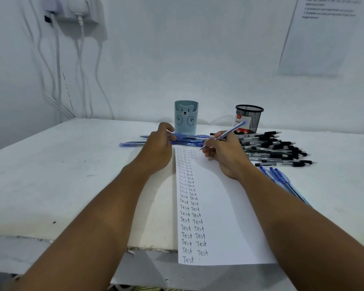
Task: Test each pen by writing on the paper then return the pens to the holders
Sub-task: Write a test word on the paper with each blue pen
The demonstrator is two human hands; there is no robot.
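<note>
- Your right hand (224, 153) has its fingers (208, 143) closed in a writing grip on a slim blue ballpoint pen (229, 132). Its long axis runs diagonally, the tip pointing down and to your left onto the paper and the rear end rising up and to the right toward the black mesh holder.
- The pen tip meets the long white sheet of paper (229, 206) at its far end, just right of the topmost rows of handwritten "Test" words (190, 206), which run in columns down the sheet's left side toward you.
- Your left hand (158, 148) rests at the sheet's far left corner; its fingers (166, 128) curl over a row of blue pens (187, 139) lying crosswise on the white desk (61, 175), their long axes left to right. Whether they grip one or merely rest on them cannot be told.
- Behind those pens stands an upright pale blue holder with a bear face (186, 117); to its right stands an upright black wire-mesh cylindrical holder (249, 118).
- A loose pile of clear-barrelled pens with black grips (277, 148) lies on the desk just right of your right hand, mostly aligned left to right.
- A few more blue pens (282, 181) lie beside your right forearm, angled along the sheet's right edge and partly hidden by the arm.
</note>
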